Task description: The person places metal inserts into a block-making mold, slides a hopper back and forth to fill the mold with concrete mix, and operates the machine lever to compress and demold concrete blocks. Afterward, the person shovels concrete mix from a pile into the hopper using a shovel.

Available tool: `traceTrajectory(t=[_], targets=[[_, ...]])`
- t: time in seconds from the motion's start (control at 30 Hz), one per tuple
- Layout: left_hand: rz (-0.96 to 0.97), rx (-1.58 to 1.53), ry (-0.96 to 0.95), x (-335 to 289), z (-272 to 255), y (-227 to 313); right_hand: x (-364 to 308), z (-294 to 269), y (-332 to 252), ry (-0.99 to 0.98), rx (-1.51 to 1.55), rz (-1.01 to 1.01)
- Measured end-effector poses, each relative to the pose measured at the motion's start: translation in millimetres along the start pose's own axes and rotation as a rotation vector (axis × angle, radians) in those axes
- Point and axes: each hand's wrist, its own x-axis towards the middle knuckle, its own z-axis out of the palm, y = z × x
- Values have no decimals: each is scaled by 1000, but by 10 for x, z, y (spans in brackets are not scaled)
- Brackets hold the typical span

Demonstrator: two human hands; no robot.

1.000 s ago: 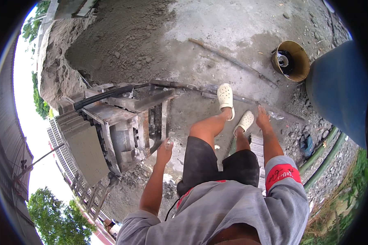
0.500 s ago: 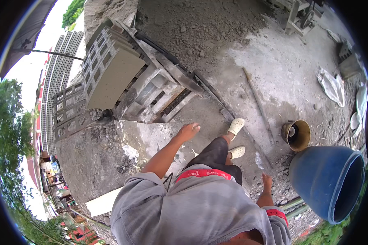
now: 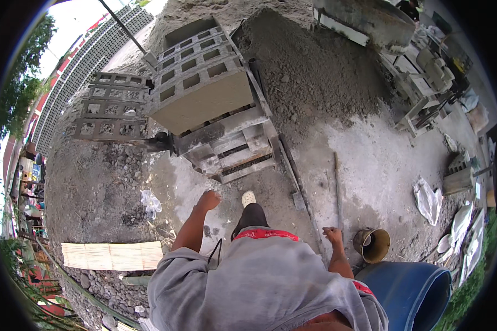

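My left hand (image 3: 209,200) hangs in the air ahead of my body, fingers curled in, with nothing visible in it. It is nearest to a low wooden pallet-like stand (image 3: 226,129). On that stand rests a row of grey hollow concrete blocks (image 3: 204,88), their holes facing up toward me. At my right side my right hand (image 3: 332,235) hangs with its fingers bent but apart, holding nothing. Its nearest neighbours are a long thin pole (image 3: 338,187) on the ground and a tan bucket (image 3: 376,246).
A big blue barrel (image 3: 397,292) lies at my lower right. Piled grey sand (image 3: 315,71) is beyond the blocks, with a concrete trough (image 3: 370,25) behind. More hollow blocks (image 3: 110,107) stand at left. White sacks (image 3: 428,199) lie at right, a slatted panel (image 3: 113,256) at lower left.
I have stepped and turned rightward; the block stack now stands more upright ahead. My left hand has swung back toward me, while my right hand has come forward. One pale clog shows instead of two.
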Motion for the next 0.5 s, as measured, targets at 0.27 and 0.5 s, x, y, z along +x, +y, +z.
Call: traceTrajectory(t=[0.27,0.5], targets=[[298,598,51,95,141,-1370,214,451,-316,-87,37,208],[8,198,92,-346,37,-1691,1356,777,-854,-561,72,48]])
